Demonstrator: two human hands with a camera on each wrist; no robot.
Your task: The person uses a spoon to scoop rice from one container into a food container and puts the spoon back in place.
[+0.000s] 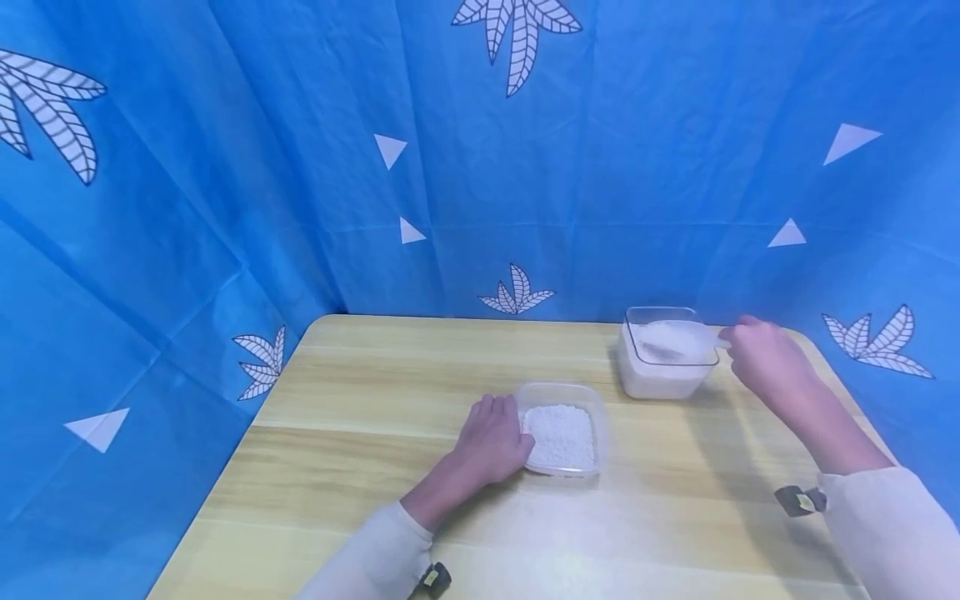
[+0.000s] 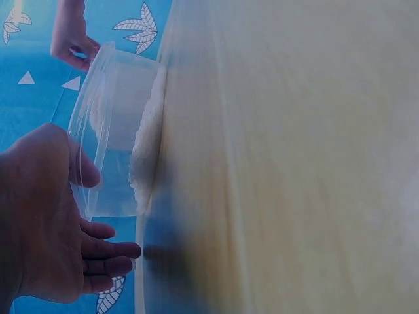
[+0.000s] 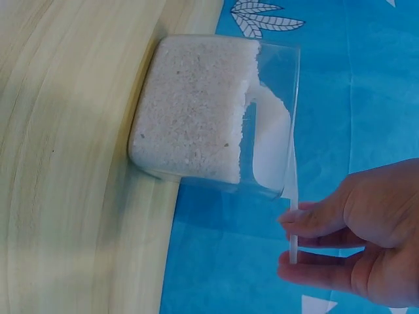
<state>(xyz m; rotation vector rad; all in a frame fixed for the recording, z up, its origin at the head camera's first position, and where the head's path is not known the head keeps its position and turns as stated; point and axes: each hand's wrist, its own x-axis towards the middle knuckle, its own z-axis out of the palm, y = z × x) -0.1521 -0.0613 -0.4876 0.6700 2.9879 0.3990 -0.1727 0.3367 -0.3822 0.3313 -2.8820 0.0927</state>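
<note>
My left hand [image 1: 491,443] holds the left side of a low, translucent plastic container [image 1: 564,473], thumb at its rim and the other fingers along the outside. White powder [image 1: 561,435] that looks like flour covers its bottom. At the far right my right hand [image 1: 768,357] pinches the thin handle [image 3: 293,229] of a whitish scoop [image 3: 272,140] between thumb and fingers. The scoop's head lies inside a clear square container [image 3: 278,59], above white, rice-like grains [image 3: 190,108]. How much the scoop carries is hard to tell.
Both containers stand on a light wooden table [image 1: 375,383], the square one near the far right edge. Behind and at the left hangs a blue cloth [image 1: 480,167] with leaf and triangle prints. Each sleeve has a small dark device [image 1: 432,579] near the wrist.
</note>
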